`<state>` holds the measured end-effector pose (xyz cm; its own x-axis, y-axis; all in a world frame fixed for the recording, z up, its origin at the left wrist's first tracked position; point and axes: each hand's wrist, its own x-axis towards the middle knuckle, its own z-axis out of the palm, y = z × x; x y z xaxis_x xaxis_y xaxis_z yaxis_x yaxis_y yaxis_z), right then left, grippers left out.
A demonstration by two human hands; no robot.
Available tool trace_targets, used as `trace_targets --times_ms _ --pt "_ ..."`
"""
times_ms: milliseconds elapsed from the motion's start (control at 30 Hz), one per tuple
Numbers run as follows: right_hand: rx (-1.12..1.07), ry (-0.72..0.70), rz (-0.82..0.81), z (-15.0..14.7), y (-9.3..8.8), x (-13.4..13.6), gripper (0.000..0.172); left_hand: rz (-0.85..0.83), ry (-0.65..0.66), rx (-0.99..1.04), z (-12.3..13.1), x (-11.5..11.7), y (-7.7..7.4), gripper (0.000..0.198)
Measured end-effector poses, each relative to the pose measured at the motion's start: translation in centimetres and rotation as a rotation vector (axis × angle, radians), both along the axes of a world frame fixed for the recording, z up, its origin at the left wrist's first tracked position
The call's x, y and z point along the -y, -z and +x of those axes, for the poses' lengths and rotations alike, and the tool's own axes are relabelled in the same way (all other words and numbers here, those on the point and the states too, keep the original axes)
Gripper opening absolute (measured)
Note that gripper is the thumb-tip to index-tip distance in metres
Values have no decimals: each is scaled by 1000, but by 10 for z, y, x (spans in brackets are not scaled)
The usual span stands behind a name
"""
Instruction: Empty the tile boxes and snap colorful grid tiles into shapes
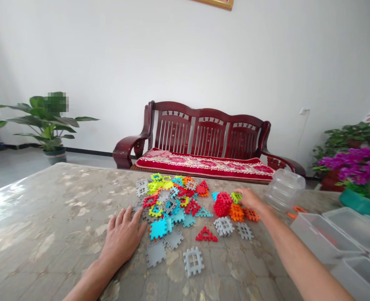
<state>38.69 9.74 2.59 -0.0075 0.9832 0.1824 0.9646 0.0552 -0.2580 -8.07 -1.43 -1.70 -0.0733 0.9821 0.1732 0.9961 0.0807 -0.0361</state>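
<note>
My left hand (125, 234) rests palm down on the table, fingers spread, beside the left edge of a heap of interlocking plastic tiles. It holds nothing. A cyan square tile (158, 229) and a grey square tile (156, 253) lie close to its thumb. At the right of the heap, the fingers of my right hand (249, 198) close on a lime-green tile (236, 197). Just left of that hand sits a pile of red tiles (222, 204). Orange tiles (236, 212), a grey window tile (224, 226) and a red triangular tile (206, 234) lie nearer me.
Clear plastic boxes (325, 236) stand at the right table edge, with another transparent container (285, 190) behind. An orange item (296, 212) lies between them. Purple flowers (356, 165) fill a teal planter (360, 202). A wooden bench (208, 113) stands beyond the table (62, 196).
</note>
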Motion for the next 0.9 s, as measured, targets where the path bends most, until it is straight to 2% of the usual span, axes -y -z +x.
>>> trace_targets --times_ms 167,300,400,467,500,567,633,700,800,900 --pt "-26 8 7 1 -3 4 56 5 -4 3 0 0 1 53" --pt "-79 38 96 -11 -17 13 54 12 1 15 1 2 -1 52" --pt "-313 17 359 -43 -35 34 41 12 9 42 2 3 -3 51" --pt "-452 -104 519 -76 -45 54 30 10 9 52 3 4 -4 51" --pt "-461 -195 523 -95 -48 64 27 9 8 53 3 4 -5 51" --pt "-436 -350 452 -132 -47 83 26 7 4 54 3 5 -6 51" --pt "-384 -402 273 -164 -37 93 27 6 3 54 4 5 -7 51" --pt "-301 -403 168 -187 -22 92 35 5 4 55 4 6 -8 51" --pt "-186 -356 84 -205 -3 79 49 6 4 56 4 6 -8 51" --pt "-143 -305 29 -213 2 65 44 13 6 60 3 6 -7 51"
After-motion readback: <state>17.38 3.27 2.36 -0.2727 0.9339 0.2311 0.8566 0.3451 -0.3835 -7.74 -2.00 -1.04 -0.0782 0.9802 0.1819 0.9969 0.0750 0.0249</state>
